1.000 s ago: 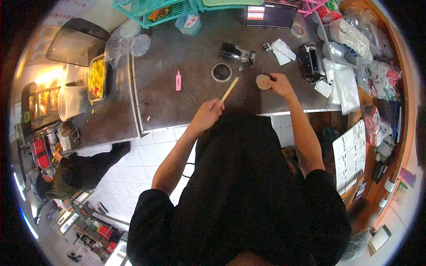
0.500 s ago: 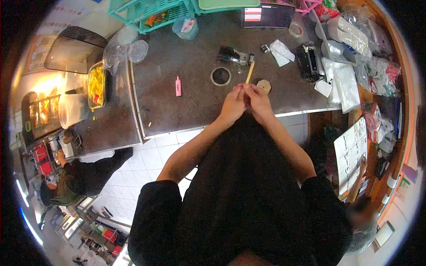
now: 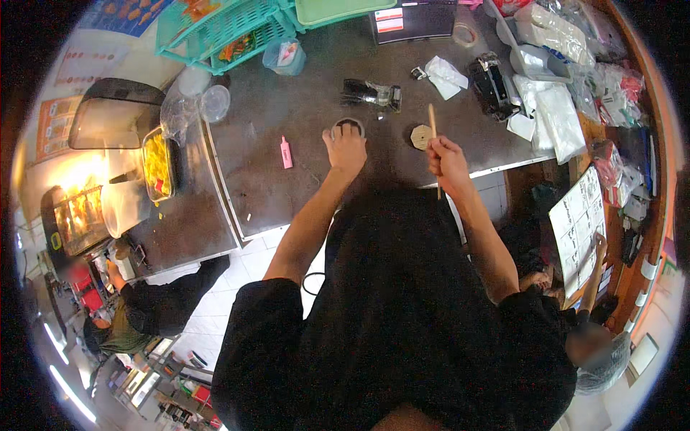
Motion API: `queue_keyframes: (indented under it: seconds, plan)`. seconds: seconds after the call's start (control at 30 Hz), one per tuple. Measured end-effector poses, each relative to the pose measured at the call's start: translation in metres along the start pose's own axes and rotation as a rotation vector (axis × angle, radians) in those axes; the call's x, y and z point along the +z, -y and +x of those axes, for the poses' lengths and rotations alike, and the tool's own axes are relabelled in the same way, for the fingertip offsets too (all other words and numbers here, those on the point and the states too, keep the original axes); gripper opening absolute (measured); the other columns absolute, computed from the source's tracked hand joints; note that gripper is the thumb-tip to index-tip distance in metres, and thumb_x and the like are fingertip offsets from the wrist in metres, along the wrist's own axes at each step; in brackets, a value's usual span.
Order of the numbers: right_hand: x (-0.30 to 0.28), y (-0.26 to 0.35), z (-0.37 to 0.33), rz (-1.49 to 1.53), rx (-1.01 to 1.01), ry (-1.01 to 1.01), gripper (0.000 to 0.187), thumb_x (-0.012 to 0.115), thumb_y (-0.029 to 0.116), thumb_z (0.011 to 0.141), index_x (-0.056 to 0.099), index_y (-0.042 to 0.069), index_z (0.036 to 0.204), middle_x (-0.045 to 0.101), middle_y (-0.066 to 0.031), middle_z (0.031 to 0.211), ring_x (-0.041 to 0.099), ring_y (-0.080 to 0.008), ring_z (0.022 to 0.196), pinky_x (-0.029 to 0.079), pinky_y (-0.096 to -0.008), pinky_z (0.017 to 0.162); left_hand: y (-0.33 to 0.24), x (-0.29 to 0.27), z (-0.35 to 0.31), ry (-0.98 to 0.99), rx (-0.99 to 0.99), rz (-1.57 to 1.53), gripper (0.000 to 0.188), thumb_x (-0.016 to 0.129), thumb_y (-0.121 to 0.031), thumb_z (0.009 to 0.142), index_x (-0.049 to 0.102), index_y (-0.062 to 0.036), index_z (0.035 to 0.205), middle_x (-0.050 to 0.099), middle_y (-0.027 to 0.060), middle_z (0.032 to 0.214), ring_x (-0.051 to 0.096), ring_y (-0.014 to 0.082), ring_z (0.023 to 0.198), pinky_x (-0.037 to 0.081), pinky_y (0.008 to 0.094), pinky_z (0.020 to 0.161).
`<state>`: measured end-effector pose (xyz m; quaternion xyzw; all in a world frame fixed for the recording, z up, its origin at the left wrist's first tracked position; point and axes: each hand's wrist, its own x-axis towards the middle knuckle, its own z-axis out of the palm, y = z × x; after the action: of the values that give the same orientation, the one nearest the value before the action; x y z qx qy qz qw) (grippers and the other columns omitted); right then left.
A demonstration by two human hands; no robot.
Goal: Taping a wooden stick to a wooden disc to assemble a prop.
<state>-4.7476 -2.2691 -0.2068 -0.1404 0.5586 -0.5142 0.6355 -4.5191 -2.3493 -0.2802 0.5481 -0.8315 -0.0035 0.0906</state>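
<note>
Wooden stick (image 3: 433,136) stands upright in the right hand's (image 3: 448,156) closed grip, beside a tan disc (image 3: 421,136). Left hand (image 3: 346,147) rests open-fingered on a round dark cup (image 3: 348,128) mid-bench (image 3: 287,187).

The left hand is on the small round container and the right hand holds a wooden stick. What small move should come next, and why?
Probably bring the wooden stick over to the small round container. The left hand already rests on its near rim, as if steadying it, while the right hand holds the stick upright and apart from it, beside the tan disc.
</note>
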Motion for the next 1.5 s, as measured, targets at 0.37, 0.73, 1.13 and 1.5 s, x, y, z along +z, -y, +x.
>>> queue_keyframes:
  seconds: [0.37,0.73,1.13,1.5]
  plan:
    - [0.052,0.024,-0.042,-0.617,0.2,0.445,0.021,0.049,0.023,0.1,0.059,0.007,0.092,0.052,0.0025,0.078,0.044,-0.0036,0.061,0.03,-0.0185,0.047,-0.022,-0.135,-0.052,0.406,-0.874,-1.545,0.037,0.058,-0.037,0.096,0.062,-0.002,0.083,0.06,0.003,0.078,0.056,0.01,0.076,0.045,0.0261,0.074]
    - [0.073,0.036,-0.07,-0.443,0.308,0.602,0.023,0.051,0.025,0.1,0.054,0.008,0.085,0.046,0.0041,0.072,0.04,-0.0042,0.06,0.027,-0.019,0.047,-0.043,-0.197,-0.097,0.301,-0.854,-2.074,0.029,0.051,-0.031,0.101,0.055,-0.0024,0.099,0.059,0.0065,0.103,0.057,0.0138,0.099,0.048,0.0341,0.091]
    - [0.078,0.052,-0.077,-0.654,0.063,0.855,0.018,0.056,0.017,0.098,0.062,0.0,0.097,0.053,-0.0015,0.076,0.048,-0.0108,0.073,0.041,-0.0279,0.067,-0.031,-0.189,-0.091,0.532,-0.946,-2.265,0.058,0.035,-0.048,0.102,0.05,0.0002,0.131,0.054,0.0178,0.13,0.047,0.0254,0.124,0.033,0.0402,0.107]
    - [0.092,0.057,-0.063,-0.758,-0.361,0.999,0.021,0.057,0.015,0.096,0.051,0.0,0.082,0.047,-0.0064,0.08,0.042,-0.0168,0.074,0.037,-0.0317,0.068,0.009,-0.21,-0.032,0.282,-0.785,-2.288,0.024,0.062,-0.015,0.094,0.061,-0.0013,0.113,0.066,0.0159,0.112,0.066,0.0246,0.1,0.055,0.0382,0.09]
